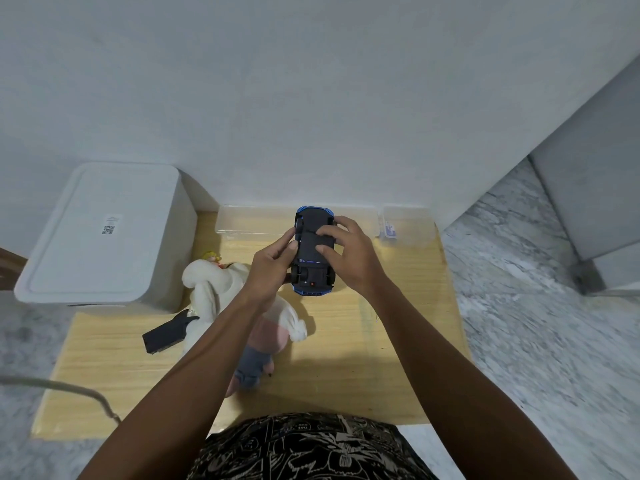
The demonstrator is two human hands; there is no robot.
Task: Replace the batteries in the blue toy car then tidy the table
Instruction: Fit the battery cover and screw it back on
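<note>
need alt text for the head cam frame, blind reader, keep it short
A person's two hands hold a blue toy car upside down above a wooden table, the left hand gripping its side and the right hand with fingers on its black underside. On the table lie a stuffed toy, a black remote, a white box and clear plastic containers by the wall.

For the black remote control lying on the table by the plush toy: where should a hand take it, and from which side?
Judging by its pose, grip the black remote across its long edges near the blunt lower-left end, coming from above on the person's left. That end lies bare on the wooden table; the far, narrow end is against the plush toy, and whether it slips under it cannot be told.
</note>
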